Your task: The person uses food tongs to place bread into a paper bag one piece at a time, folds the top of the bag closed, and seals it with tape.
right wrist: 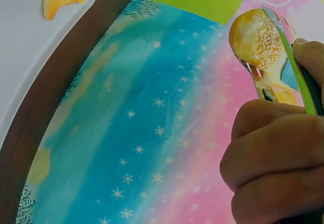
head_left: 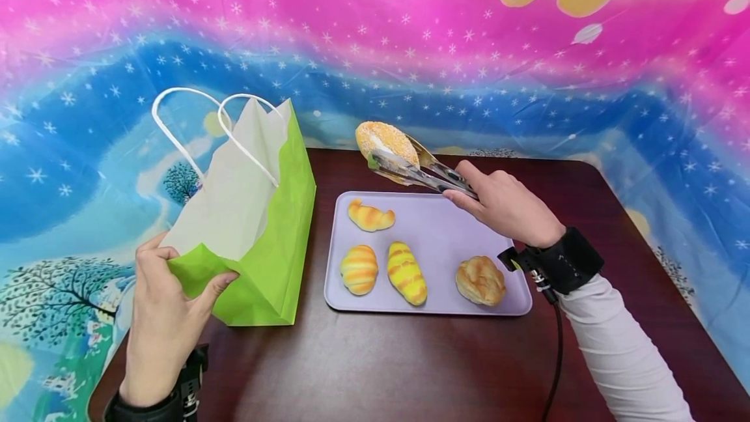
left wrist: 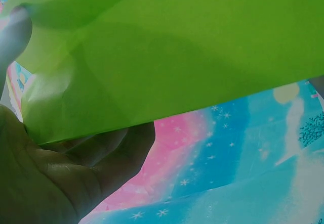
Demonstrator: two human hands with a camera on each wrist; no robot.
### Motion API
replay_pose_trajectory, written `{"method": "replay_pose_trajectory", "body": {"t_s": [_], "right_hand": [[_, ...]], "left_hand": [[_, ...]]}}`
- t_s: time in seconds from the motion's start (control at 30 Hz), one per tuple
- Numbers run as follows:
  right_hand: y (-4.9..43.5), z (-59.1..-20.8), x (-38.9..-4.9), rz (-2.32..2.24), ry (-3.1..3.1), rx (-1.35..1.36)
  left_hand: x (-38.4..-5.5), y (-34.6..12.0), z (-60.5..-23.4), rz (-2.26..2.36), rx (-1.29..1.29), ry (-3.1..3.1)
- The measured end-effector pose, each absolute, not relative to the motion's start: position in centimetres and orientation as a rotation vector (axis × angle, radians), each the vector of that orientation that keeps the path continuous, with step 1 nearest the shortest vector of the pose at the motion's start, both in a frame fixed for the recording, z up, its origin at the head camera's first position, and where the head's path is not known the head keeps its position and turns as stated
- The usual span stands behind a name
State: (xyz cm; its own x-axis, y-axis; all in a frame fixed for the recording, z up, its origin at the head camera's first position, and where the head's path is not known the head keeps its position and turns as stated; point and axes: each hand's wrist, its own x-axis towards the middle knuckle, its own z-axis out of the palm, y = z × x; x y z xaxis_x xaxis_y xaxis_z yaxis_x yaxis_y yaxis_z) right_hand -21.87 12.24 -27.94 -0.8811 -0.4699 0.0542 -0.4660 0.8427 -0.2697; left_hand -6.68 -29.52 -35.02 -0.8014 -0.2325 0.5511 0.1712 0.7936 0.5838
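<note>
My left hand [head_left: 170,311] pinches the near rim of a green paper bag [head_left: 287,233] with a white inside and white handles. The bag stands upright, its mouth spread toward me. In my right hand [head_left: 512,204] I grip metal tongs [head_left: 439,178], and their tips clasp a sugar-topped bun [head_left: 387,142] in the air beyond the tray. The right wrist view shows the bun [right wrist: 255,39] between the tong heads. On the lilac tray [head_left: 436,213] lie a small croissant [head_left: 370,215], a striped round roll [head_left: 359,269], a long yellow bread [head_left: 407,273] and a round brown bun [head_left: 480,281].
The dark wooden table [head_left: 410,363] carries the bag at left and the tray at its middle. A colourful printed cloth [head_left: 381,51] rises behind and at both sides. A black cable [head_left: 555,363] hangs from my right wrist strap.
</note>
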Motion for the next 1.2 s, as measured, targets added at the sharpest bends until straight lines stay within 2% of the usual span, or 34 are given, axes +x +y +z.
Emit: {"method": "replay_pose_trajectory", "body": {"t_s": [1.2], "right_hand": [[9.3, -25.9, -22.1, -0.44, 3.047, -0.921]], "left_hand": [[-6.9, -29.6, -35.0, -0.837, 0.024, -2.344]]}}
